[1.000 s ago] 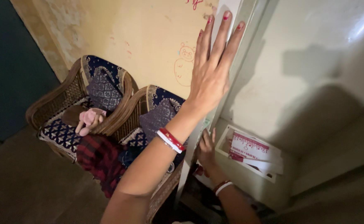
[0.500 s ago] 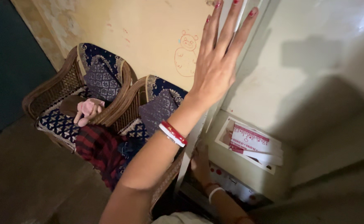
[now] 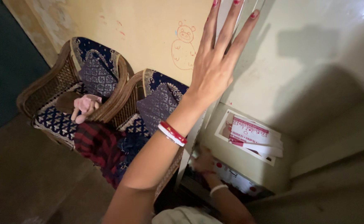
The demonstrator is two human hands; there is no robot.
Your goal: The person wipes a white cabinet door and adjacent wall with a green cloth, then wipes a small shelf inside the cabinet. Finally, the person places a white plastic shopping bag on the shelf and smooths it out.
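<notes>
Left hand (image 3: 215, 70), top centre of frame: palm flat, fingers spread and straight, pressed on the front edge of the pale cabinet door (image 3: 314, 62); it grips nothing. Red and white bangles (image 3: 172, 133) sit on that wrist.

Right hand (image 3: 202, 161), lower centre: reaching into the dark shelf opening (image 3: 231, 182) beneath the door pocket, fingers around or against something in shadow; can't tell whether it is closed on anything. The opening sits lower centre-right, below the pale box-shaped pocket holding a red-and-white printed packet (image 3: 250, 135).

Judgement: the flat palm looks like a brace holding the door open while the other hand works low. Done well, that means steady palm pressure near the door edge, fingertips clear of the hinge gap, and moving slowly inside since the shelf is poorly lit.

Left of frame: two cane chairs (image 3: 86, 95) with blue patterned cushions, a pink soft toy (image 3: 84, 107), and a red checked cloth (image 3: 99, 145).
</notes>
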